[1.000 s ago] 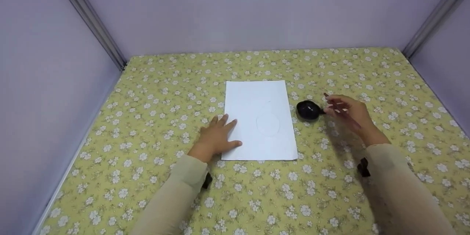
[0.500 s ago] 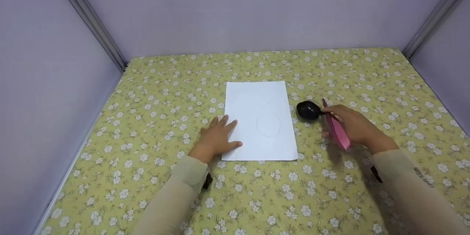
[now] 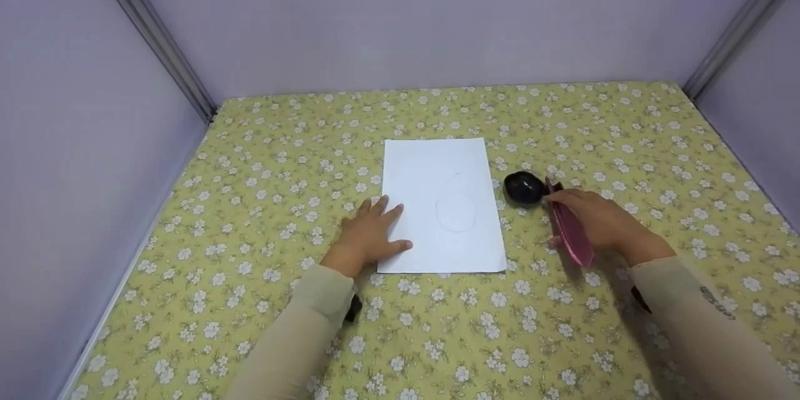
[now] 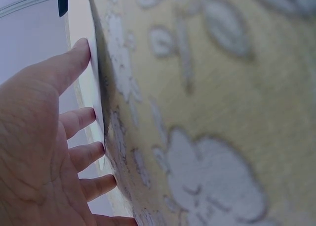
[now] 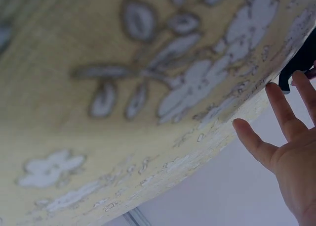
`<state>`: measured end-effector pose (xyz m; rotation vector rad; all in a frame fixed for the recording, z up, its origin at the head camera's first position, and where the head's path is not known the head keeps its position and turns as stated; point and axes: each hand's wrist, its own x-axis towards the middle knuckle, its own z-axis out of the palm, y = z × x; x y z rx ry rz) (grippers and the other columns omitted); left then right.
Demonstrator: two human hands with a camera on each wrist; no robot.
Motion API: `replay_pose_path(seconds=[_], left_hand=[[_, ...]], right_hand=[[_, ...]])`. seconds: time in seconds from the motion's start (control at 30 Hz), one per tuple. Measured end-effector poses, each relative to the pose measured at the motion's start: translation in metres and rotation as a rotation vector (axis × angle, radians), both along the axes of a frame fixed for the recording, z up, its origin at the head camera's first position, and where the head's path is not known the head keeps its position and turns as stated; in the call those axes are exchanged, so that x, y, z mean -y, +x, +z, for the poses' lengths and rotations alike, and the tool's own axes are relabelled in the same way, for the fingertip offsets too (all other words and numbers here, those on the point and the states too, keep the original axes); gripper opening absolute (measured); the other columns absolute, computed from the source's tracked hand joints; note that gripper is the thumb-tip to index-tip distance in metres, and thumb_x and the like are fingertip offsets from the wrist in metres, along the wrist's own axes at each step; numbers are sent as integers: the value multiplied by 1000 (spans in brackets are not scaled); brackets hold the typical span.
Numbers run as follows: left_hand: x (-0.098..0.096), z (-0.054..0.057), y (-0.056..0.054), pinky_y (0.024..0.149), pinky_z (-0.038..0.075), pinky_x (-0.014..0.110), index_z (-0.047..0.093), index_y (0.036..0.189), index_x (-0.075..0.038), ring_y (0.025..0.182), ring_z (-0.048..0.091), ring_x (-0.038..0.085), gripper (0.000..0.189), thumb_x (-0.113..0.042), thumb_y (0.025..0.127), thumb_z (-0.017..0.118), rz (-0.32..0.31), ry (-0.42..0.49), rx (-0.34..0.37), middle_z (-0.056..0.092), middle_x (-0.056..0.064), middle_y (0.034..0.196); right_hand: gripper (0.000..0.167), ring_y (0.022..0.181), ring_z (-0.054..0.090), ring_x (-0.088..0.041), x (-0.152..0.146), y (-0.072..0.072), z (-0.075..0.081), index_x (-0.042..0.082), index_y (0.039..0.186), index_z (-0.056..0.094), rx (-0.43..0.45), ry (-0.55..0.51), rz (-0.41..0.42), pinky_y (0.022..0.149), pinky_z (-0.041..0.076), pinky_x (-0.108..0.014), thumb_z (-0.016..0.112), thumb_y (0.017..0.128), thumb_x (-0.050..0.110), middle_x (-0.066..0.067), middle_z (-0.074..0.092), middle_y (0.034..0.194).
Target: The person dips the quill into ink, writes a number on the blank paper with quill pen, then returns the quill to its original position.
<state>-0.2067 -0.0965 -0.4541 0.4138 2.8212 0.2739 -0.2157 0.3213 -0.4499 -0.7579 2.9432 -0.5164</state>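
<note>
My left hand [image 3: 367, 234] lies with spread fingers on the left edge of a white sheet of paper [image 3: 422, 178]. A faint pencil-like oval and a few light strokes show on the sheet. Right of the paper, my right hand [image 3: 606, 225] pinches a pink, flat, leaf-shaped thing [image 3: 572, 234] with a thin dark tip; its exact kind is unclear. Close by its fingertips lies a glossy black soup spoon [image 3: 524, 188], round bowl toward the paper. The pink thing crosses its short handle. In the right wrist view, the black handle [image 5: 298, 63] sits beyond the fingertips.
A yellow cloth with white flowers [image 3: 281, 200] covers the table. Pale lilac panels [image 3: 400, 25] stand behind it and at both sides, with grey metal posts [image 3: 156, 31] in the corners.
The right hand has turned over and lowered beside the spoon; the pink thing has swung with it, and its wide end now points toward me. The left hand and paper stay put.
</note>
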Motion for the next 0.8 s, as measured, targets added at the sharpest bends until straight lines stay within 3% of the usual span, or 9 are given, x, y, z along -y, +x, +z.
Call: replay_pose_path(seconds=[0.2,0.33,0.47,0.63,0.8], left_hand=[[1,-2,-1,101,21,69,27,152,-26,142,9,37,80,-64,87,53,6,-4,5,13,7,158],[1,-2,-3,101,21,69,26,152,-27,142,7,37,79,-64,87,52,5,0,15,12,7,158],[0,-2,-3,101,21,69,26,152,-27,142,7,37,79,-64,87,52,1,2,15,13,7,158],[-1,-1,-3,101,22,69,26,152,-27,142,7,37,79,-63,87,52,0,1,16,13,7,158],[-2,0,-4,100,22,69,27,152,-26,142,9,37,80,-64,86,53,0,2,8,13,7,158]], right_hand=[[85,117,47,-41,-2,1,-2,18,143,43,31,19,-22,87,45,-59,71,75,61,-18,48,136],[78,119,46,-39,-4,1,-3,22,145,41,34,24,-10,89,44,-58,76,78,39,-15,47,137],[70,123,42,-41,-6,0,-3,19,145,42,0,47,37,92,40,-61,70,81,22,-18,46,138],[64,126,39,-43,-8,1,-2,17,145,42,10,56,41,93,38,-63,67,86,21,-20,43,141],[70,127,39,-43,-11,-1,4,16,146,38,64,47,35,94,37,-63,71,85,25,-20,42,142]])
